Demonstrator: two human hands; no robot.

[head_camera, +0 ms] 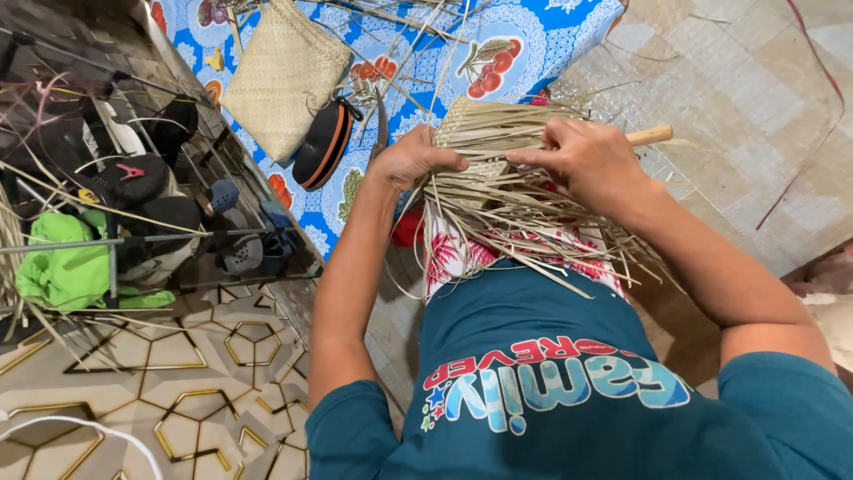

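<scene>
While a blue cloth [524, 36] printed with red fruit covers the floor ahead, a woven straw pouch [283, 76] lies flat on it beside a round black case with an orange rim [322, 145]. A wire rack of shoes [133, 204] hems in the left side; pale woven matting [746, 116] lies open to the right. Over the lap, both forearms angle inward. Left hand [413, 158] grips the half-woven straw piece [498, 178], thumb pressed on top. Right hand [591, 160] pinches strands, fingers curled together, near a wooden handle [650, 135].
</scene>
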